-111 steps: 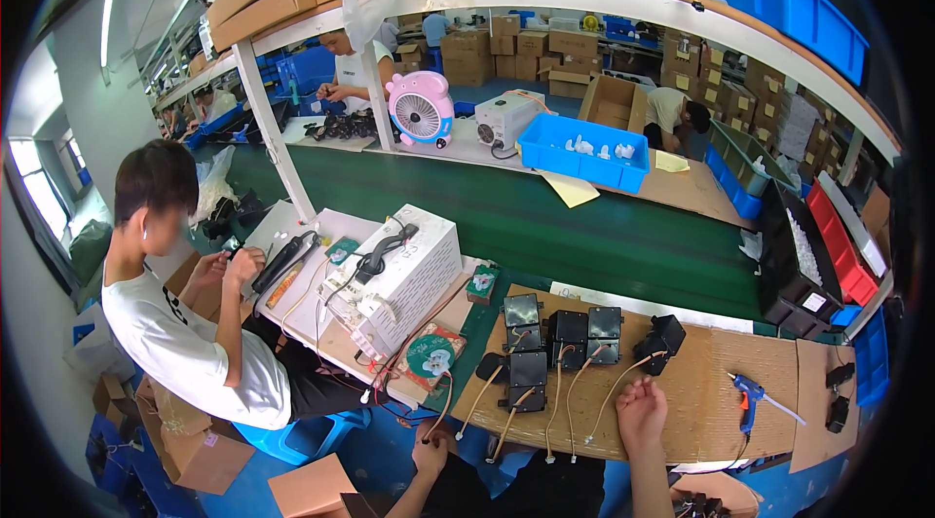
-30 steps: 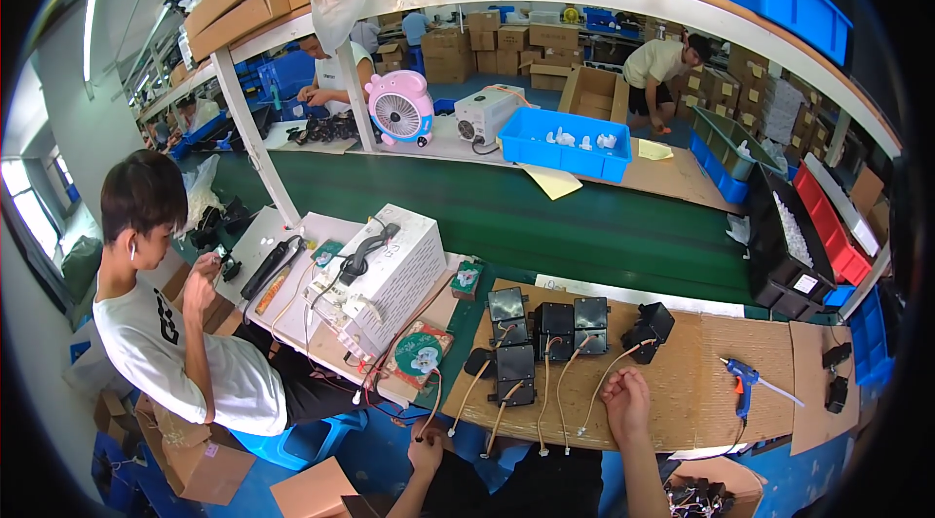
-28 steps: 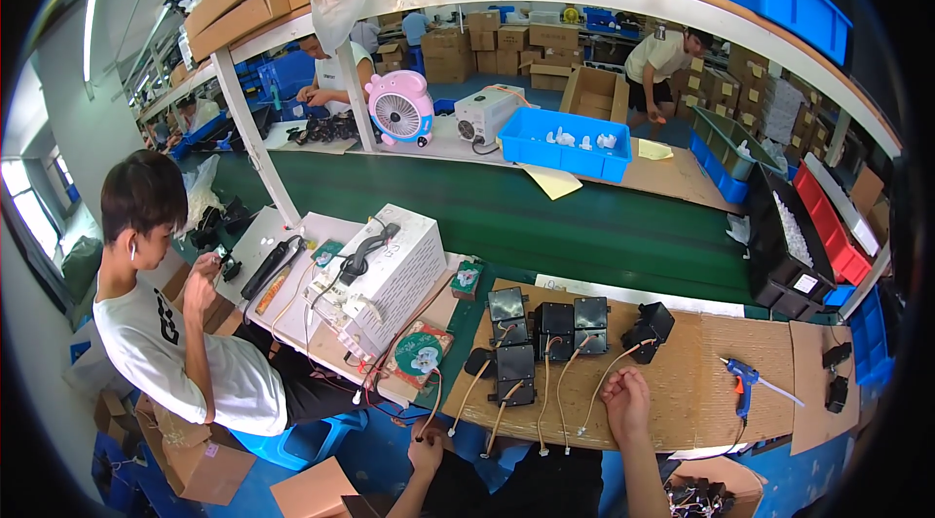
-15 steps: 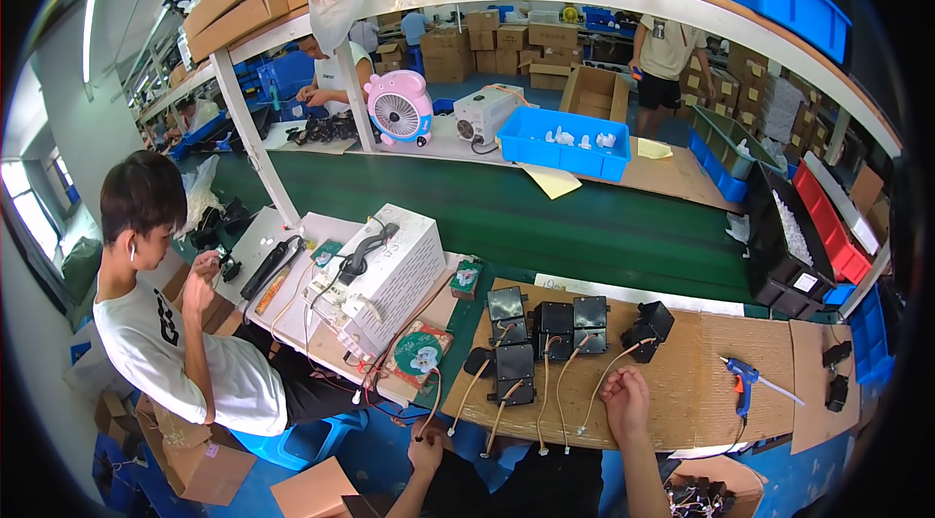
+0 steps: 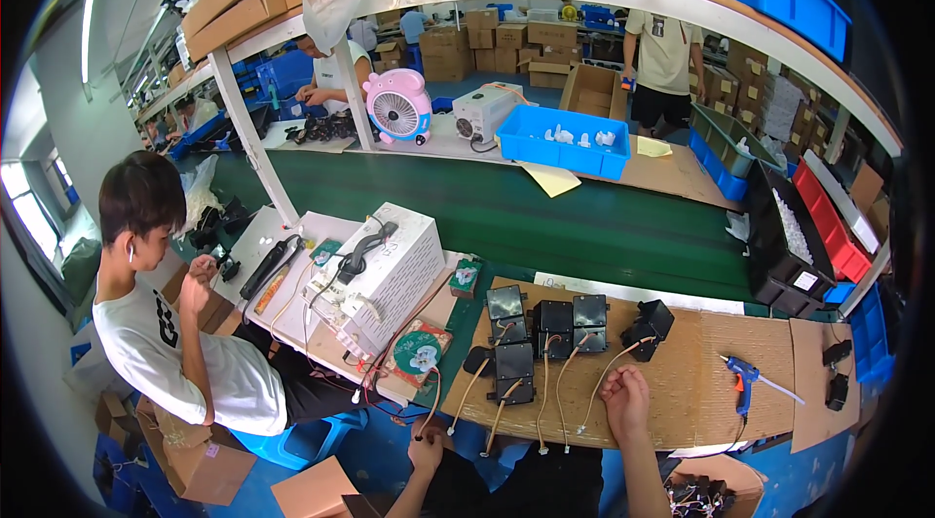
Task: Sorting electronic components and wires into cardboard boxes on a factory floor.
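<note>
My right hand (image 5: 626,401) rests at the front edge of the cardboard-covered bench (image 5: 672,411), its fingers curled together and nothing visible in them. Lower down by my lap, my left hand (image 5: 426,452) is closed; whatever is inside it, if anything, is hidden. Several black plastic boxes (image 5: 513,362) with pale cables stand on the cardboard, their white connectors hanging toward the front edge. Apart from that group, a tilted black box (image 5: 651,325) lies nearest my right hand, and its cable runs down just left of that hand.
A blue glue gun (image 5: 743,384) lies to the right, with small black parts (image 5: 836,377) beyond it. At left stand a white metal instrument (image 5: 390,275) and a seated co-worker (image 5: 195,333). A green conveyor belt (image 5: 623,236) runs behind the bench. Below it, an open carton (image 5: 726,479) holds dark parts.
The person standing in the background has moved slightly left and closer. The seated co-worker's raised hand has shifted a little. My hands and the black boxes have not visibly moved.
</note>
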{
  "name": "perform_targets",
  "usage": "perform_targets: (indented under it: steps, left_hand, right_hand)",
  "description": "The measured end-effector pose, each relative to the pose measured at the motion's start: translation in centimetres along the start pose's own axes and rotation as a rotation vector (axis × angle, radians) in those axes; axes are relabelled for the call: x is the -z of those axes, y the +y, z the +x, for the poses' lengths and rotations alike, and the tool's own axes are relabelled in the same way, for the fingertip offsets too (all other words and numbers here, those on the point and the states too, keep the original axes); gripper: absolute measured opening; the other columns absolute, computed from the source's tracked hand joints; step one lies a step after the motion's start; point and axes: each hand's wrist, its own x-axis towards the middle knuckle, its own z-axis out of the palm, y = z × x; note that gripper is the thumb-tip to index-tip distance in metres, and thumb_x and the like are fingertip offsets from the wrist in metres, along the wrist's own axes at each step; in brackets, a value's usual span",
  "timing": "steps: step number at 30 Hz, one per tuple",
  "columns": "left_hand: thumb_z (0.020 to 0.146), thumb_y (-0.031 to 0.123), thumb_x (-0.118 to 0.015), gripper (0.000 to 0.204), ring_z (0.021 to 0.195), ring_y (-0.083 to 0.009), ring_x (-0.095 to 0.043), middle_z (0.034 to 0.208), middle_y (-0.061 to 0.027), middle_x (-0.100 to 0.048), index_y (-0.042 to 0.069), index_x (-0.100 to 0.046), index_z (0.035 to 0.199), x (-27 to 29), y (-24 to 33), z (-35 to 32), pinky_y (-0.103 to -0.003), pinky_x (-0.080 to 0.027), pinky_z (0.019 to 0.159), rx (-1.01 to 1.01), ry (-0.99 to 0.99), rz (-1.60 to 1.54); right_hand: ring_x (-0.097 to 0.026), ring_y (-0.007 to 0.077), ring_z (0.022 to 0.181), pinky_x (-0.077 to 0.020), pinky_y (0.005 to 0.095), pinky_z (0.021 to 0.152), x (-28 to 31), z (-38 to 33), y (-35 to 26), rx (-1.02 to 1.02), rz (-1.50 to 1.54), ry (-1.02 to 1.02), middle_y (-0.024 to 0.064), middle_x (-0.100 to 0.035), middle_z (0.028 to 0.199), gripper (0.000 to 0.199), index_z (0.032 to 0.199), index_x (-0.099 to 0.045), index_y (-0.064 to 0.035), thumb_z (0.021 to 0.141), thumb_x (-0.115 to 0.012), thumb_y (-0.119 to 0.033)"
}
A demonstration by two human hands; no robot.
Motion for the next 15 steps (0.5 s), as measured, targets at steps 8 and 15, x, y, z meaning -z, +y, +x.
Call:
perform_targets:
  steps: [8, 15]
  left_hand:
    - [0.08, 0.027, -0.061, 0.016, 0.064, -0.0341, -0.061, 0.072, -0.0087, -0.066, 0.013, -0.068, 0.087, -1.0, -1.2, 0.1, -0.043, -0.046, 0.056, 0.001, 0.017, 0.085]
    - [0.08, 0.026, -0.062, 0.015, 0.063, -0.0338, -0.061, 0.069, -0.0083, -0.065, 0.014, -0.068, 0.086, 0.0, -0.1, 0.0, -0.043, -0.045, 0.055, -0.043, 0.029, 0.017]
  right_hand:
    - [-0.053, 0.0154, 0.072, -0.0422, 0.0271, 0.065, 0.0, 0.0, 0.0, 0.004, 0.001, -0.003, 0.0076, -0.057, 0.085, 0.008, 0.099, -0.053, -0.0074, 0.094, -0.048, -0.012]
    - [-0.053, 0.0155, 0.072, -0.043, 0.027, 0.065, 0.0, -0.1, 0.0, 0.005, 0.002, -0.004, 0.0076, -0.057, 0.085, 0.009, 0.099, -0.053, -0.0073, 0.094, -0.048, -0.012]
